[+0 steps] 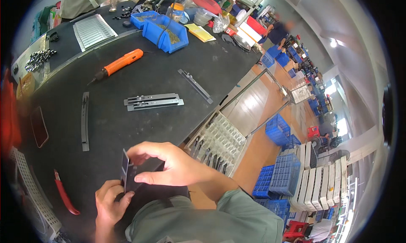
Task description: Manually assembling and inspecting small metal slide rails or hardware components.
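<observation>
Near the front edge of the bench I hold a dark flat metal rail (125,169), seen almost edge-on and pointing away from me. My left hand (111,203) is closed on its near end, thumb against the side. My right hand (169,165) curls around the far part from the right, fingers on the rail and thumb apart from them; any small part between them is hard to make out. Beyond lie a pair of grey slotted metal rails (154,102), a single rail (85,122) to the left and another rail (195,86) at the right.
An orange electric screwdriver (122,62) lies across the bench (127,133). Blue bins (179,40) of small fasteners stand behind it. At the left are a phone (39,126) and a red-handled tool (64,194). Right of the bench stands a cart with a white tray (224,137).
</observation>
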A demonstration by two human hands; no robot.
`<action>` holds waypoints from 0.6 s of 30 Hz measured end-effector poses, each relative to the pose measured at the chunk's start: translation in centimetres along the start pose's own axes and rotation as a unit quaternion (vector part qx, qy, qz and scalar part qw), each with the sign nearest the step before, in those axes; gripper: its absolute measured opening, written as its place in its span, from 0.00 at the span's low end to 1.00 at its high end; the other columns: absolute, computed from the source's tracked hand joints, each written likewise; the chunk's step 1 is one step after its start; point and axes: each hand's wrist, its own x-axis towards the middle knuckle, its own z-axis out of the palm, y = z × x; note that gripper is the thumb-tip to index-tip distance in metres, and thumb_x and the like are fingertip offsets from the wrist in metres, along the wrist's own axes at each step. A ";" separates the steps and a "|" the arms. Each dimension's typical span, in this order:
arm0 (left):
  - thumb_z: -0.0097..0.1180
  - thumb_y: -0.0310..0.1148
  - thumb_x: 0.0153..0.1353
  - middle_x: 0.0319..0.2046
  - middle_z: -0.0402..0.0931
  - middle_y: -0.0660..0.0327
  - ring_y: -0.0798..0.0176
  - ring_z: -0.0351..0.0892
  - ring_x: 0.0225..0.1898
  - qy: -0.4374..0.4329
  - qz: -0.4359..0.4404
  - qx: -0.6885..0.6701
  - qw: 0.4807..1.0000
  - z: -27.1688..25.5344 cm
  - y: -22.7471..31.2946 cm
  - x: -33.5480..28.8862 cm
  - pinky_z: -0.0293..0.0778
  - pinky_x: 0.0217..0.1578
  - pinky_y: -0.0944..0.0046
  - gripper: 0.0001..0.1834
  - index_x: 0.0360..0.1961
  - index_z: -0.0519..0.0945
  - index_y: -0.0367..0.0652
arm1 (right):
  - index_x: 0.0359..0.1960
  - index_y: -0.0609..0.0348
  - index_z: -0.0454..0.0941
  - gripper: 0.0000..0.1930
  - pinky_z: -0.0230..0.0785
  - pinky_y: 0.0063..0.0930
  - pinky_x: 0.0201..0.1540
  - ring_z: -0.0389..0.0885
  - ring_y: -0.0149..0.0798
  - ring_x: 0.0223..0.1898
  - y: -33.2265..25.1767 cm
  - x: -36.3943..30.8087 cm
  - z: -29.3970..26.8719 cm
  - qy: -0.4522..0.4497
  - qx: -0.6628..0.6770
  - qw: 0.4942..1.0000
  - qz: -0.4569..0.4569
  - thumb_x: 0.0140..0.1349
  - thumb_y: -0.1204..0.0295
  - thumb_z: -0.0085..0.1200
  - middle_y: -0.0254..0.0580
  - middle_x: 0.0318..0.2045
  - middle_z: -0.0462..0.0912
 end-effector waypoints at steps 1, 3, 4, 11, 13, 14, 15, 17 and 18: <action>0.77 0.26 0.46 0.33 0.81 0.49 0.49 0.83 0.28 -0.027 -0.003 -0.025 0.999 -0.3 0.2 0.1 0.78 0.28 0.56 0.19 0.37 0.79 0.38 | 0.58 0.64 0.75 0.22 0.73 0.34 0.61 0.81 0.35 0.53 1.1 -0.5 0.6 0.019 0.078 0.997 0.019 0.64 0.74 0.66 0.40 0.48 0.82; 0.75 0.24 0.49 0.34 0.81 0.50 0.49 0.83 0.31 -0.042 -0.033 -0.030 0.998 -0.1 1.0 0.0 0.77 0.32 0.56 0.19 0.41 0.80 0.38 | 0.59 0.64 0.74 0.22 0.72 0.34 0.62 0.80 0.34 0.54 3.2 -1.1 1.5 0.039 0.131 0.990 0.033 0.65 0.77 0.66 0.40 0.50 0.81; 0.72 0.23 0.51 0.35 0.81 0.50 0.49 0.83 0.34 -0.053 -0.063 -0.039 0.996 0.1 1.4 0.1 0.77 0.35 0.55 0.20 0.46 0.81 0.37 | 0.60 0.65 0.74 0.22 0.71 0.33 0.63 0.80 0.34 0.55 3.8 -1.1 1.8 0.058 0.179 0.981 0.048 0.65 0.80 0.65 0.39 0.53 0.79; 0.73 0.26 0.51 0.28 0.77 0.54 0.54 0.78 0.30 -0.051 -0.094 -0.133 0.985 1.0 2.0 -0.8 0.74 0.33 0.60 0.14 0.36 0.80 0.37 | 0.57 0.65 0.75 0.18 0.75 0.29 0.58 0.81 0.30 0.51 5.0 -1.7 1.9 0.085 0.262 0.960 0.053 0.66 0.80 0.63 0.38 0.49 0.81; 0.73 0.27 0.51 0.28 0.77 0.54 0.55 0.78 0.29 -0.095 -0.121 -0.113 0.982 0.1 2.5 -0.8 0.74 0.32 0.62 0.14 0.33 0.78 0.37 | 0.56 0.67 0.75 0.17 0.77 0.27 0.55 0.82 0.30 0.49 5.5 -2.3 1.9 0.106 0.307 0.943 0.066 0.66 0.83 0.62 0.39 0.47 0.83; 0.74 0.28 0.51 0.27 0.77 0.55 0.57 0.78 0.29 -0.136 -0.143 -0.095 0.976 -0.1 2.9 -0.7 0.73 0.31 0.63 0.15 0.30 0.76 0.37 | 0.56 0.67 0.75 0.17 0.77 0.27 0.55 0.82 0.30 0.49 5.8 -2.7 2.2 0.106 0.306 0.944 0.069 0.66 0.83 0.62 0.39 0.47 0.83; 0.74 0.28 0.51 0.27 0.77 0.55 0.57 0.78 0.29 -0.135 -0.144 -0.098 0.975 0.0 3.1 -0.7 0.73 0.31 0.63 0.15 0.30 0.76 0.37 | 0.56 0.67 0.75 0.17 0.77 0.27 0.55 0.82 0.30 0.49 6.2 -3.0 2.7 0.122 0.336 0.932 0.063 0.66 0.83 0.62 0.39 0.46 0.83; 0.74 0.26 0.49 0.29 0.78 0.54 0.59 0.79 0.28 -0.105 -0.199 -0.110 0.968 0.2 3.5 -0.6 0.74 0.31 0.62 0.16 0.38 0.81 0.36 | 0.56 0.66 0.75 0.16 0.76 0.26 0.55 0.81 0.30 0.49 6.9 -3.1 3.0 0.140 0.366 0.919 0.048 0.67 0.83 0.61 0.38 0.46 0.82; 0.75 0.25 0.48 0.29 0.79 0.54 0.60 0.79 0.28 -0.092 -0.226 -0.115 0.963 0.2 3.7 -0.5 0.75 0.30 0.61 0.18 0.42 0.84 0.36 | 0.56 0.66 0.75 0.16 0.76 0.26 0.55 0.81 0.30 0.49 7.1 -3.0 3.3 0.143 0.365 0.919 0.047 0.67 0.83 0.61 0.38 0.46 0.82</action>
